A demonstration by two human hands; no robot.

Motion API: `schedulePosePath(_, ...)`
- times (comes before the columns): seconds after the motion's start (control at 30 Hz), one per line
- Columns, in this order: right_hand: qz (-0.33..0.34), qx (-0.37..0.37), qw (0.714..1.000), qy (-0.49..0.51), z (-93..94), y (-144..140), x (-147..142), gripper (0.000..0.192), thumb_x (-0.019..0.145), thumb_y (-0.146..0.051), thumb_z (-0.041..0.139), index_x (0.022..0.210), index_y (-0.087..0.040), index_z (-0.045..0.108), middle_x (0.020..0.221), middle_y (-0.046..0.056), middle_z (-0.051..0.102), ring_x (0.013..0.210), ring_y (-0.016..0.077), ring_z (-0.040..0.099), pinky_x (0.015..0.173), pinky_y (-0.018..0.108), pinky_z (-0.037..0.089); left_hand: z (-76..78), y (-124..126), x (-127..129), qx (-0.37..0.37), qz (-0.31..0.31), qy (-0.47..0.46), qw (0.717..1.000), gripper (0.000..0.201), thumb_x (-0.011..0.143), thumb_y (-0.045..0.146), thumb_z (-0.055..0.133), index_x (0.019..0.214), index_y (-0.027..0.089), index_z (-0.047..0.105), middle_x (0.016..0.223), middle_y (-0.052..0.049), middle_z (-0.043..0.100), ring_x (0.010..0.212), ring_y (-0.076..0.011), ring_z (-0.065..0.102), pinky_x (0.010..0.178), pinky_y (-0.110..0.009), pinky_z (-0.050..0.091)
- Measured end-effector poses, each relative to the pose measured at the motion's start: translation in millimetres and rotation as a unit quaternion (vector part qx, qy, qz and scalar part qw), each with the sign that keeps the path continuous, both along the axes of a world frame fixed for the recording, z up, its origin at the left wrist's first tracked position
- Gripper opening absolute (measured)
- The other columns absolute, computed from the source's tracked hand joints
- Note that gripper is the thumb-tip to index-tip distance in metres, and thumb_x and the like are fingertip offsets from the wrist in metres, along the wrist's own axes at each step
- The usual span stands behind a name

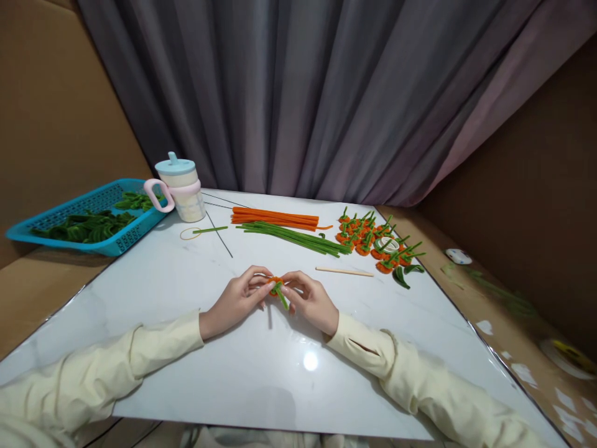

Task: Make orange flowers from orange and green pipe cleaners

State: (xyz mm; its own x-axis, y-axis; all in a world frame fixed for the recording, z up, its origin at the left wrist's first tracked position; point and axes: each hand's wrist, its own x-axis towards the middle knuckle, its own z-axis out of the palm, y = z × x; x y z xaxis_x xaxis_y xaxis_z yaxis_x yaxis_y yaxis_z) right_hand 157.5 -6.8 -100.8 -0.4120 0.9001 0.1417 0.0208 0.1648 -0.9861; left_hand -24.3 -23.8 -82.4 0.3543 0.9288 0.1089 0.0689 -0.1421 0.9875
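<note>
Between my hands, just above the white table (pixel 224 361), is a small orange pipe-cleaner pumpkin (pixel 275 290) with a green stem pointing down toward me. My left hand (pixel 240 298) pinches its left side with thumb and fingers. From the right, my right hand (pixel 310 300) grips it near the green stem. Fingers cover much of the orange part. A thin wooden stick (pixel 344 272) lies beyond my right hand. Farther back are a bundle of green pipe cleaners (pixel 293 238) and a bundle of orange pipe cleaners (pixel 275 218).
Several finished orange pumpkins (pixel 364 239) with green stems cluster at the right, a white tape roll (pixel 387 244) among them. Dark green leaves (pixel 400 277) lie beside them. At the left stand a lidded cup (pixel 186 196) and a blue basket (pixel 114 246) of green pieces. A curtain (pixel 261 93) closes the back.
</note>
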Motion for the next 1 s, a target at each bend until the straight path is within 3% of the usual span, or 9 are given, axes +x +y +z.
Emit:
schedulePosePath(0.13, -0.026, 0.094, 0.995, -0.028, 6.3, -3.8, 1.1, 0.021, 0.085, -0.035, 0.057, 0.098, -0.019, 0.055, 0.098, 0.006, 0.058, 0.078, 0.0141, 0.06, 0.046, 0.019, 0.049, -0.3, 0.0, -0.6, 0.003, 0.012, 0.013, 1.0, 0.024, 0.087, 0.038, 0.054, 0.099, 0.018, 0.049, 0.081, -0.002, 0.064, 0.072, -0.0159, 0.061, 0.06, -0.026, 0.051)
schedulePosePath(0.27, -0.031, 0.244, 0.966, -0.076, 12.2, -7.4, 4.1, 0.015, 0.089, -0.026, 0.051, 0.101, -0.019, 0.057, 0.1, 0.007, 0.058, 0.08, 0.0134, 0.058, 0.055, 0.021, 0.05, 1.7, -0.3, -1.0, 0.011, 0.023, 0.031, 0.999, 0.02, 0.088, 0.036, 0.054, 0.097, 0.018, 0.051, 0.072, 0.002, 0.062, 0.057, -0.0112, 0.058, 0.059, -0.024, 0.048)
schedulePosePath(0.37, -0.019, 0.299, 0.95, -0.087, 12.0, -7.9, 5.5, 0.016, 0.09, -0.022, 0.048, 0.104, -0.019, 0.056, 0.102, 0.009, 0.058, 0.08, 0.0138, 0.058, 0.057, 0.023, 0.051, 3.2, -0.2, -0.8, 0.011, 0.024, 0.035, 0.999, 0.02, 0.088, 0.036, 0.054, 0.097, 0.018, 0.053, 0.069, 0.002, 0.06, 0.057, -0.0117, 0.059, 0.059, -0.025, 0.048)
schedulePosePath(0.53, -0.032, 0.312, 0.944, -0.098, 9.6, -7.0, 5.8, 0.016, 0.091, -0.02, 0.044, 0.101, -0.019, 0.056, 0.099, 0.009, 0.06, 0.082, 0.0148, 0.06, 0.058, 0.024, 0.051, 4.8, -0.9, 0.1, 0.009, 0.014, 0.032, 0.999, 0.023, 0.086, 0.038, 0.055, 0.095, 0.016, 0.056, 0.079, -0.001, 0.063, 0.057, -0.0124, 0.06, 0.061, -0.028, 0.051)
schedulePosePath(0.67, -0.051, 0.287, 0.953, -0.086, 9.1, -6.6, 5.1, 0.012, 0.09, -0.021, 0.047, 0.096, -0.02, 0.058, 0.097, 0.008, 0.06, 0.079, 0.0141, 0.06, 0.056, 0.022, 0.05, 4.8, -1.8, 1.0, -0.006, -0.02, -0.012, 1.0, 0.025, 0.081, 0.036, 0.062, 0.097, 0.017, 0.058, 0.092, -0.005, 0.066, 0.071, -0.0161, 0.064, 0.065, -0.029, 0.056)
schedulePosePath(0.83, -0.05, 0.27, 0.958, -0.082, 12.5, -7.6, 5.3, 0.011, 0.089, -0.024, 0.048, 0.093, -0.02, 0.058, 0.095, 0.007, 0.061, 0.079, 0.0147, 0.06, 0.056, 0.022, 0.049, 2.5, -0.5, -0.1, -0.027, -0.002, -0.015, 1.0, 0.027, 0.077, 0.037, 0.066, 0.093, 0.016, 0.06, 0.088, -0.004, 0.067, 0.071, -0.0172, 0.066, 0.066, -0.031, 0.059)
schedulePosePath(1.0, -0.041, 0.302, 0.948, -0.089, 19.8, -7.1, 9.4, 0.018, 0.087, -0.026, 0.051, 0.103, -0.018, 0.056, 0.097, 0.008, 0.06, 0.074, 0.0136, 0.058, 0.054, 0.022, 0.049, 2.8, 1.6, -1.3, -0.085, -0.014, -0.028, 0.996, 0.03, 0.078, 0.038, 0.067, 0.095, 0.015, 0.058, 0.083, -0.005, 0.071, 0.08, -0.0209, 0.068, 0.072, -0.032, 0.057)
